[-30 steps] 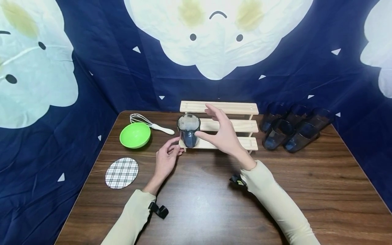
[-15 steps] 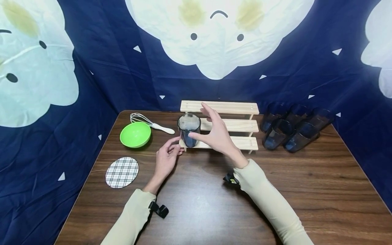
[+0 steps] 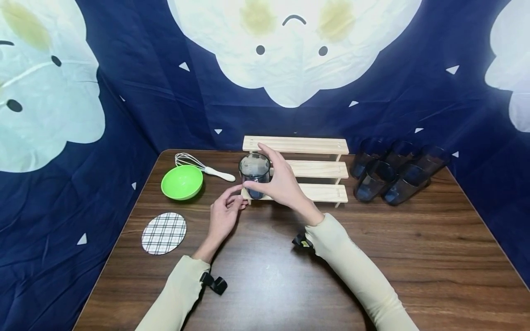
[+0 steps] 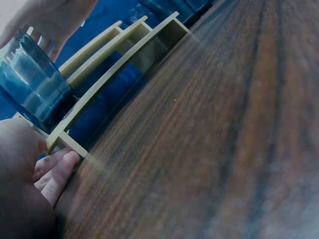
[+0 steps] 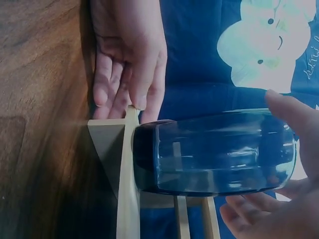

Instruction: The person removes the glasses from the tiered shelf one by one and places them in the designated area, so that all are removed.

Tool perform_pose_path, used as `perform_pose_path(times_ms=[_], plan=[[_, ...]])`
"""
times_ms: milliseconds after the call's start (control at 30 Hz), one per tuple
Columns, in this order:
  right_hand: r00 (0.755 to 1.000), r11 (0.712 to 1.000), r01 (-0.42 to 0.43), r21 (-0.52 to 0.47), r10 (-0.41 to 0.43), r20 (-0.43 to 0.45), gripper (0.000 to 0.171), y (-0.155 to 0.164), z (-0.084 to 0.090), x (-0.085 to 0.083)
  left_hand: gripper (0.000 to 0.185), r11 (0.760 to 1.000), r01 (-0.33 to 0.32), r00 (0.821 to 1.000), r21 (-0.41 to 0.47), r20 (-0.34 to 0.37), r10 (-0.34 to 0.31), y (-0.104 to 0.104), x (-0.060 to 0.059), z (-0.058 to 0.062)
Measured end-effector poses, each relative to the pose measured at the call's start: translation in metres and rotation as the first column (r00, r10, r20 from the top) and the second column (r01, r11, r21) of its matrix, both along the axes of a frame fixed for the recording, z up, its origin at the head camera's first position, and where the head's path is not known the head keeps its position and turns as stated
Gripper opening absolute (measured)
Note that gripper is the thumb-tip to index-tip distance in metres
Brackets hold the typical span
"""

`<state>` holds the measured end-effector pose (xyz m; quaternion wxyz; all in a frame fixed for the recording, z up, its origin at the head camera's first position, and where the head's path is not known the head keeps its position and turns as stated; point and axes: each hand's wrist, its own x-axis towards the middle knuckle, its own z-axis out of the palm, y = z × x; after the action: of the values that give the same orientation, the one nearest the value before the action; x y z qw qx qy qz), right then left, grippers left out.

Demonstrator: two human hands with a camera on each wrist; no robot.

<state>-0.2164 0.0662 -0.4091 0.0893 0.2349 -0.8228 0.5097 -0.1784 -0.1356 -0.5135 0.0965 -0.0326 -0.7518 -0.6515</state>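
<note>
A dark blue-tinted glass stands upright on the left end of the lowest step of a three-step wooden rack. My left hand holds that end of the step; in the right wrist view, its thumb and fingers pinch the plank's edge. My right hand is spread around the glass from the right. Its thumb crosses the near side of the glass in the head view. The right wrist view puts the thumb at the rim and the other fingers on the opposite side.
Several more dark glasses stand at the right of the rack. On the left are a green bowl, a white-handled whisk and a round plaid coaster. A blue patterned cloth hangs behind the wooden table.
My right hand has moved left, and its thumb now reaches across the front of the glass. The left hand, the glass and the rack have stayed in place.
</note>
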Motion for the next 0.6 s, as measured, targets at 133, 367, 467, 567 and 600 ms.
perform_pose_path(times_ms=[133, 367, 467, 567, 600], plan=[[1.0, 1.0, 0.014, 0.008, -0.014, -0.011, 0.094, -0.002, -0.0012, 0.0002, 0.033, 1.0, -0.001, 1.0, -0.012, 0.003, 0.001, -0.0006, 0.0001, 0.0005], [0.999, 1.0, 0.022, 0.007, -0.021, -0.026, 0.083, -0.0023, -0.0028, -0.0022, 0.033, 1.0, 0.002, 1.0, -0.003, -0.006, -0.002, -0.0001, -0.0001, 0.0002], [0.999, 0.999, 0.036, 0.018, -0.036, -0.031, 0.082, -0.0024, -0.0029, -0.003, 0.032, 1.0, 0.002, 1.0, 0.001, -0.009, -0.002, 0.0001, -0.0004, -0.0008], [0.998, 0.999, 0.048, 0.02, -0.047, -0.04, 0.082, -0.0026, -0.0022, -0.0031, 0.031, 1.0, 0.004, 1.0, 0.0, -0.016, -0.004, 0.0, -0.0006, -0.0017], [0.998, 0.998, 0.051, 0.019, -0.051, -0.042, 0.081, -0.0026, -0.0019, -0.003, 0.031, 1.0, 0.003, 1.0, 0.0, -0.018, -0.003, 0.0001, -0.0006, -0.0018]])
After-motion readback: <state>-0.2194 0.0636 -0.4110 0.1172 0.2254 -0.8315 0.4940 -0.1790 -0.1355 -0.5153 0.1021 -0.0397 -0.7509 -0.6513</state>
